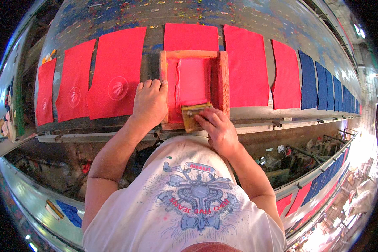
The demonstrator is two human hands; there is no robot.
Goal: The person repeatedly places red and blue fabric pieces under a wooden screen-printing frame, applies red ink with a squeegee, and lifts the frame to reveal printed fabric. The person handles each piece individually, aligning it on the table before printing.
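A wooden screen-printing frame (224, 80) lies on the long table, partly over a red fabric piece (191, 35) whose far end shows beyond it. My left hand (150, 101) is closed over the frame's left side rail. In my right hand (218, 128) is a squeegee (191, 120), tilted, its blade against the near end of the reddish mesh (195, 77). A ridge of pink-red ink runs along the mesh's left side. Left of the frame, a red fabric piece (115, 63) bears a pale round print. What lies beneath the mesh is hidden.
More red pieces lie flat to the right, like the nearest one (248, 67), followed by a row of blue pieces (308, 82). A metal rail (256, 127) with short pegs edges the table. Behind me stands another table (33, 201) with fabric on it.
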